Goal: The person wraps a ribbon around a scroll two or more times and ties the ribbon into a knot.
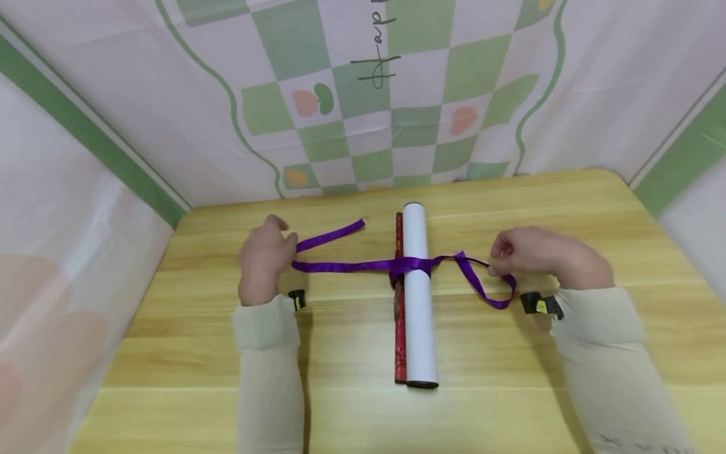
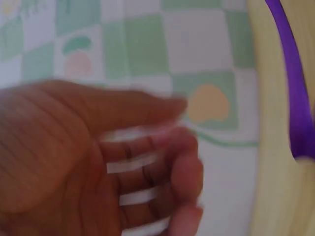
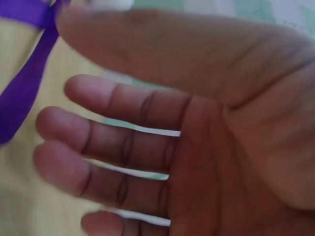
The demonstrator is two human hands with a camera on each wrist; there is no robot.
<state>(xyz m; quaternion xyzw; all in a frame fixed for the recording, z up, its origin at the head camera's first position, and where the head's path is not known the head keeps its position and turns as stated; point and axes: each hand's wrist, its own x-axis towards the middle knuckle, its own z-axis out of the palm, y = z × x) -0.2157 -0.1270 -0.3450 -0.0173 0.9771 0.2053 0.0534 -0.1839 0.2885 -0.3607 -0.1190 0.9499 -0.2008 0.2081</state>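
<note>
A purple ribbon [image 1: 351,267] wraps round a white roll [image 1: 420,334] and a thin red patterned stick [image 1: 401,356] lying side by side on the table. My left hand [image 1: 266,252] hovers close to the folded left end of the ribbon. In the left wrist view its fingers curve loosely, with the ribbon [image 2: 293,93] apart at the right. Near the looped right end is my right hand [image 1: 524,252], fingers relaxed. The right wrist view shows the ribbon [image 3: 29,88] by the thumb tip, with the thumb apart from the fingers; whether it touches, I cannot tell.
The wooden table [image 1: 187,340] ends at a printed curtain [image 1: 363,139] along the back, and more cloth hangs at both sides. A dark strap device [image 1: 533,304] sits at the right wrist, another [image 1: 297,299] at the left.
</note>
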